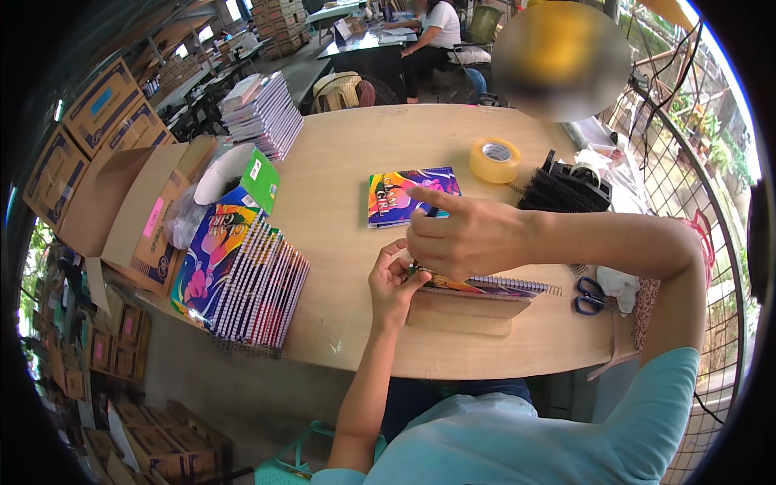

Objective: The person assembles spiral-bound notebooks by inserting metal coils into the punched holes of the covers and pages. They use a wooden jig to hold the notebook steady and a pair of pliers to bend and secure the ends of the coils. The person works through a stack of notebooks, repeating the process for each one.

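A pale wooden table (356, 153) fills the view, with an open cardboard box (137, 218) at its left edge. Beside the box leans a row of spiral notebooks (250, 287), colourful covers up. Before the person, a spiral-bound notebook (505, 284) rests on a wooden block (465, 311) near the front edge. The right hand (461, 238) presses down on its left end, index finger pointing away; the left hand (394, 283) pinches that same corner. Another colourful notebook (408, 196) lies flat beyond, then a tape roll (495, 160), and blue scissors (588, 294) at right.
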Tool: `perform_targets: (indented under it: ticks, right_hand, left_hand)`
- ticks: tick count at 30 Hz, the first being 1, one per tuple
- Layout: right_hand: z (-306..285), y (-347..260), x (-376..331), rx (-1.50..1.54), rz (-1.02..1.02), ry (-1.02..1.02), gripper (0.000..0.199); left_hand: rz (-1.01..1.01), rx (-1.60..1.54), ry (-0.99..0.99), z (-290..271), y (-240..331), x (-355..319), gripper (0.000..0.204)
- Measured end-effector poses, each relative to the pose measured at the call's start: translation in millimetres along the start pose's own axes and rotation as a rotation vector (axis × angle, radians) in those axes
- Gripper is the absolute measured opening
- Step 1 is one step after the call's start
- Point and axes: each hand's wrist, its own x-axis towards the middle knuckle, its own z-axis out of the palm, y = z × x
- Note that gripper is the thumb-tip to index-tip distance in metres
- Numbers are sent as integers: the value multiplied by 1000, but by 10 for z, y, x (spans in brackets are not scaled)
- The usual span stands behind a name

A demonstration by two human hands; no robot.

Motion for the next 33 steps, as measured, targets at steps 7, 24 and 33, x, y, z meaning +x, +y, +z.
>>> perform_targets:
  ticks: [7, 24, 33]
  right_hand:
    - [7, -25, -91, -4, 77, 75, 16]
    - [252, -218, -477, 1006, 937, -167, 31]
    - [1346, -1528, -1807, 458, 1356, 4, 38]
  left_hand:
    - [16, -35, 5, 30, 17, 22, 63]
    - [104, 132, 73, 0, 17, -61, 62]
    - [692, 1200, 161, 238, 58, -289, 64]
